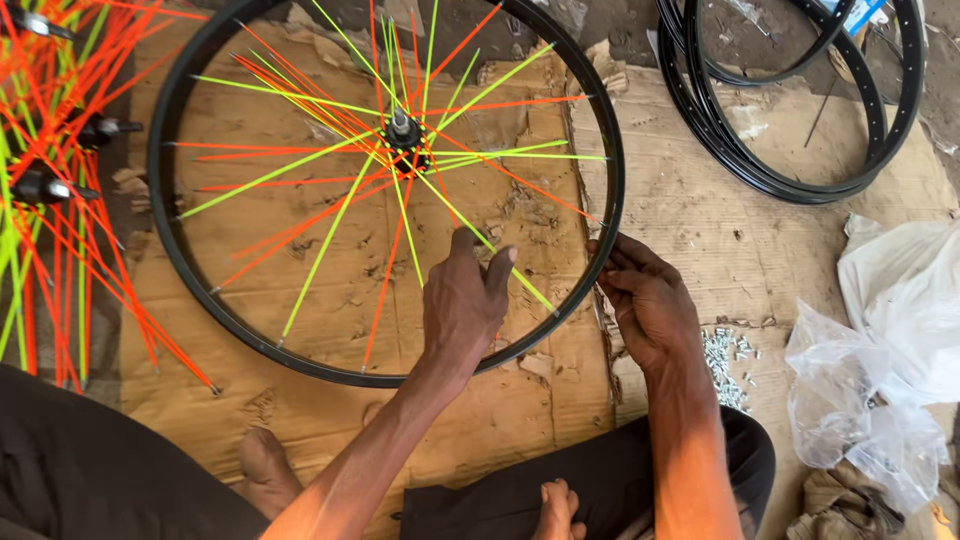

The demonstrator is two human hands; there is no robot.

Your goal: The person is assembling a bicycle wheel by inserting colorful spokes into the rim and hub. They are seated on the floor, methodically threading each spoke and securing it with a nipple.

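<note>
A black bicycle rim lies flat on cardboard, laced with orange and yellow-green spokes that meet at a metal hub. My left hand reaches inside the rim and pinches a yellow-green spoke near its outer end. At the rim's right edge, my right hand presses its fingertips against the rim's outer wall, where that spoke arrives. Whether it holds a small part there cannot be made out.
Hubs with loose orange and green spokes lie at the left. Bare black rims are stacked at the top right. A heap of small metal nipples sits beside clear plastic bags. My knees and bare feet are at the bottom.
</note>
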